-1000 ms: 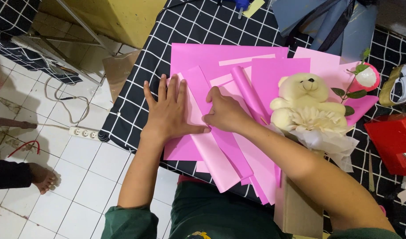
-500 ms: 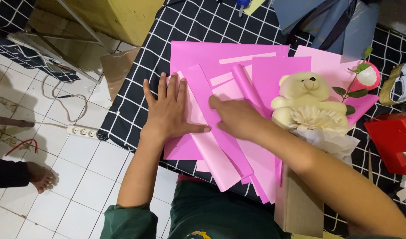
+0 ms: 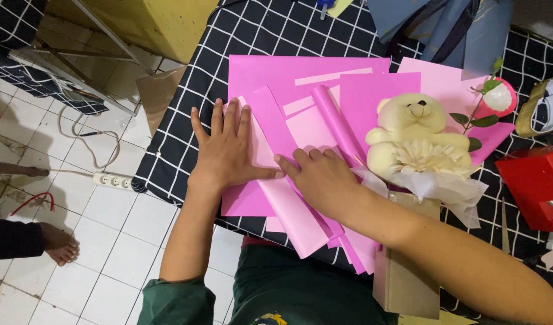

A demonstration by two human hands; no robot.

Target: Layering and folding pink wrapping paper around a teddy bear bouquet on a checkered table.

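You get even, fairly bright indoor light from above; the pink paper sheets (image 3: 300,78) read saturated without glare. Soft shadows fall under your left hand (image 3: 228,150) and right hand (image 3: 321,177). Focus is sharp mid-table; the tiled floor (image 3: 108,241) looks dimmer, with slight stretching near the corners.

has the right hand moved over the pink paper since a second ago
Yes. The right hand has slid down the pink paper toward the person and slightly left, away from the teddy bear, which stayed put. The left hand stays flat.
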